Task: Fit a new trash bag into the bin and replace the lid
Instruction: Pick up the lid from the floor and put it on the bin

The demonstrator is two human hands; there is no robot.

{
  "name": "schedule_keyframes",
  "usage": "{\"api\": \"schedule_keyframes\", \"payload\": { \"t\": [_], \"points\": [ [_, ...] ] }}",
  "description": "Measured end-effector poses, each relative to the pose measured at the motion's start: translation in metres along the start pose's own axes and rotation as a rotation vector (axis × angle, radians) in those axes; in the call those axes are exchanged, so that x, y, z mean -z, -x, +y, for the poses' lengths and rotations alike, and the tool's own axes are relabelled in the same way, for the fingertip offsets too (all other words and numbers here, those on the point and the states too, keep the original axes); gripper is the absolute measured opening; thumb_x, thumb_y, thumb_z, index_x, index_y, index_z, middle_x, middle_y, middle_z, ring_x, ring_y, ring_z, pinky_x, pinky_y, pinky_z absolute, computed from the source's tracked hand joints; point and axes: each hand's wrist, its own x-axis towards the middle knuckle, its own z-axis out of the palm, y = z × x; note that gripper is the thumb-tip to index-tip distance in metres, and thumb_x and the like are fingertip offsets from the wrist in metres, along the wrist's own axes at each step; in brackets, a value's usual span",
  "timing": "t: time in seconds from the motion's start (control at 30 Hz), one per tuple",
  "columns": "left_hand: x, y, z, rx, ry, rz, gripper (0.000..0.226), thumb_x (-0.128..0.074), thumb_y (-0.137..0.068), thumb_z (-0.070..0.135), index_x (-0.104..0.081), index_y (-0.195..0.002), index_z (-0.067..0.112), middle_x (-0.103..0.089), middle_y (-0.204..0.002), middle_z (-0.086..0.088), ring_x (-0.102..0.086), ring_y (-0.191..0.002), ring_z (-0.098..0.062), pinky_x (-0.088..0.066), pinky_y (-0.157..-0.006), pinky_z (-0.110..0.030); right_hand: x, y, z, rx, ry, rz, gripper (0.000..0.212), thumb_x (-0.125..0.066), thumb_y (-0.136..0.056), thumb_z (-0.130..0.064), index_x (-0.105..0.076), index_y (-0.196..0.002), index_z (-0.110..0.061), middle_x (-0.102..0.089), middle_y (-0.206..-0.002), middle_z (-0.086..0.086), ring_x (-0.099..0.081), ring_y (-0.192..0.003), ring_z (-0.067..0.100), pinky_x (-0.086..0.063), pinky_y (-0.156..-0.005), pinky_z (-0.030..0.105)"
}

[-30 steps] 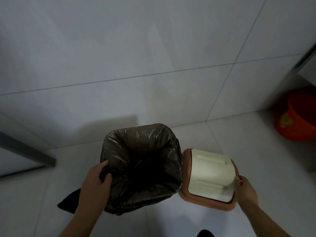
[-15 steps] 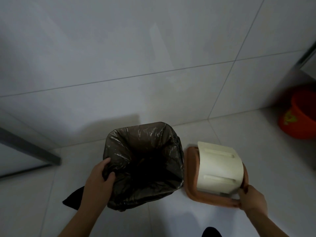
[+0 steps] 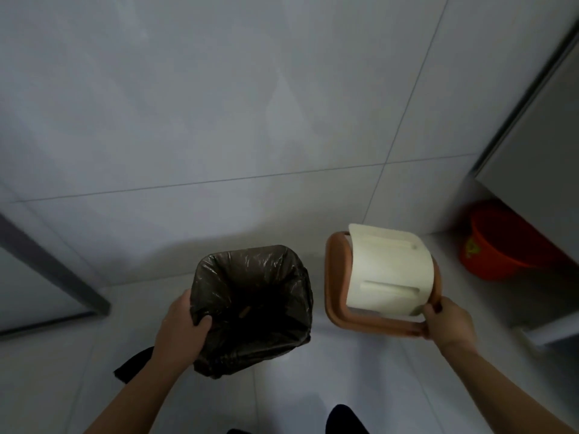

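Observation:
The bin stands on the floor, wrapped in a dark trash bag that is folded over its rim and hides the bin itself. My left hand grips the bag at the rim's near left side, thumb inside. The lid, a brown frame with a cream swing flap, is raised off the floor to the right of the bin and tilted. My right hand holds the frame at its near right corner.
An orange bucket sits at the right, under a grey cabinet. The tiled wall is just behind the bin. A dark door frame runs along the left. A black scrap lies on the floor beneath my left arm.
My right hand has lifted the lid off the floor and tilted it up. The left hand has kept its grip on the bag's rim.

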Motion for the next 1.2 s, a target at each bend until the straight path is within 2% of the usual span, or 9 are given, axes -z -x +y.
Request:
{"api": "schedule_keyframes", "payload": {
  "t": [0.13,0.23,0.33,0.4,0.53,0.63,0.77,1.0,1.2],
  "points": [
    [0.007,0.004,0.012,0.021,0.037,0.012,0.045,-0.060,-0.086,0.018,-0.047,-0.128,0.006,-0.054,-0.130,-0.020,-0.052,-0.117,-0.035,-0.040,-0.092,-0.035,0.016,0.014,-0.050,0.104,-0.048,-0.005,0.014,-0.055,-0.083,-0.016,-0.056,-0.070,-0.012,-0.066,-0.056,0.011,-0.064,-0.052,0.025,-0.043,-0.045,0.026],
    [0.012,0.007,0.023,0.071,0.180,-0.025,0.041,-0.051,-0.092,0.029,-0.049,-0.129,0.010,-0.055,-0.132,-0.016,-0.053,-0.117,-0.032,-0.038,-0.089,-0.030,0.009,0.033,-0.088,0.186,-0.103,-0.078,0.014,-0.054,-0.083,-0.015,-0.063,-0.083,-0.003,-0.071,-0.069,0.020,-0.068,-0.061,0.035,-0.058,-0.062,0.041],
    [0.016,0.008,0.023,0.168,0.375,-0.076,0.048,-0.039,-0.095,0.045,-0.049,-0.132,0.016,-0.053,-0.136,-0.011,-0.053,-0.118,-0.028,-0.039,-0.091,-0.030,-0.011,0.061,-0.122,0.250,-0.133,-0.207,0.011,-0.053,-0.082,-0.013,-0.063,-0.078,-0.011,-0.071,-0.076,0.019,-0.069,-0.065,0.034,-0.060,-0.062,0.040],
    [0.018,0.009,0.019,0.226,0.484,-0.107,0.055,-0.030,-0.093,0.056,-0.051,-0.130,0.021,-0.053,-0.138,-0.009,-0.054,-0.116,-0.025,-0.040,-0.093,-0.032,-0.030,0.079,-0.139,0.282,-0.139,-0.291,0.010,-0.055,-0.080,-0.013,-0.061,-0.072,-0.016,-0.070,-0.078,0.016,-0.068,-0.065,0.029,-0.060,-0.059,0.035],
    [0.020,0.010,0.008,0.359,0.566,-0.069,0.072,-0.024,-0.087,0.068,-0.042,-0.138,0.020,-0.041,-0.148,-0.010,-0.042,-0.131,-0.026,-0.033,-0.097,-0.032,-0.065,0.101,-0.159,0.334,0.006,-0.327,0.016,-0.057,-0.080,-0.019,-0.060,-0.089,-0.007,-0.064,-0.084,0.011,-0.061,-0.075,0.029,-0.049,-0.062,0.030],
    [0.019,0.011,0.000,0.359,0.581,-0.101,0.077,-0.024,-0.083,0.072,-0.044,-0.137,0.021,-0.043,-0.147,-0.008,-0.043,-0.131,-0.026,-0.033,-0.095,-0.030,-0.084,0.110,-0.163,0.344,0.069,-0.316,0.019,-0.056,-0.081,-0.019,-0.058,-0.095,-0.006,-0.059,-0.084,0.008,-0.052,-0.073,0.023,-0.040,-0.062,0.028],
    [0.012,0.012,-0.007,0.283,0.588,-0.172,0.069,-0.036,-0.085,0.065,-0.048,-0.135,0.019,-0.053,-0.138,-0.007,-0.053,-0.119,-0.024,-0.042,-0.102,-0.036,-0.099,0.113,-0.158,0.300,0.114,-0.304,0.009,-0.050,-0.083,-0.017,-0.051,-0.088,-0.010,-0.058,-0.086,0.009,-0.050,-0.073,0.023,-0.037,-0.062,0.028],
    [-0.002,0.016,-0.007,0.176,0.502,-0.080,0.041,-0.055,-0.090,0.033,-0.051,-0.129,0.021,-0.061,-0.120,-0.003,-0.056,-0.097,-0.016,-0.044,-0.081,-0.028,-0.106,0.109,-0.153,0.314,0.191,-0.316,0.022,-0.047,-0.086,-0.016,-0.056,-0.100,-0.003,-0.065,-0.098,0.014,-0.051,-0.075,0.023,-0.039,-0.064,0.028],
    [-0.011,0.023,-0.008,0.108,0.331,-0.027,0.040,-0.046,-0.095,0.023,-0.045,-0.134,0.012,-0.057,-0.130,-0.013,-0.054,-0.113,-0.026,-0.041,-0.094,-0.030,-0.106,0.105,-0.148,0.350,0.276,-0.371,0.025,-0.045,-0.088,-0.018,-0.055,-0.105,-0.003,-0.066,-0.104,0.015,-0.059,-0.086,0.028,-0.044,-0.070,0.030]
  ]
}}
